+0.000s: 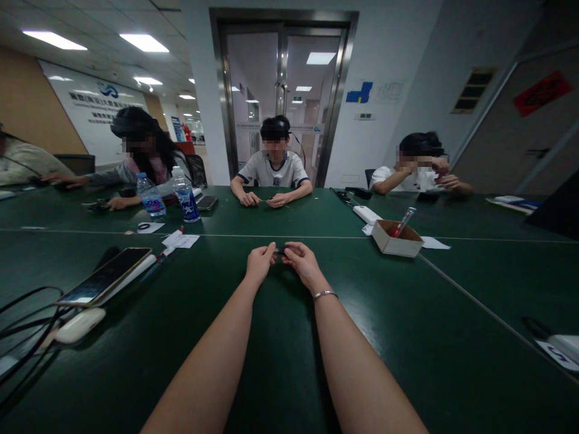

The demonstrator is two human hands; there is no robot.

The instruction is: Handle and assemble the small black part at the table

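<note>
A small dark object (pixel 280 250) is pinched between my two hands, just above the green table (pixel 289 337); it is too small for me to tell its kind. My left hand (pixel 261 263) grips its left end between thumb and fingers. On the other end, my right hand (pixel 304 263) closes with thumb and fingertips, and a silver bracelet (pixel 325 294) circles that wrist. Part of the object is hidden behind the fingertips. Both forearms reach forward from the near edge of the view.
At the left lie a phone (pixel 106 276), a white rounded case (pixel 81 325) and black cables. Two bottles (pixel 186 196) stand farther back. An open cardboard box (pixel 395 244) holding a red tube sits at right. Several people sit around the table, one person (pixel 274 163) directly opposite.
</note>
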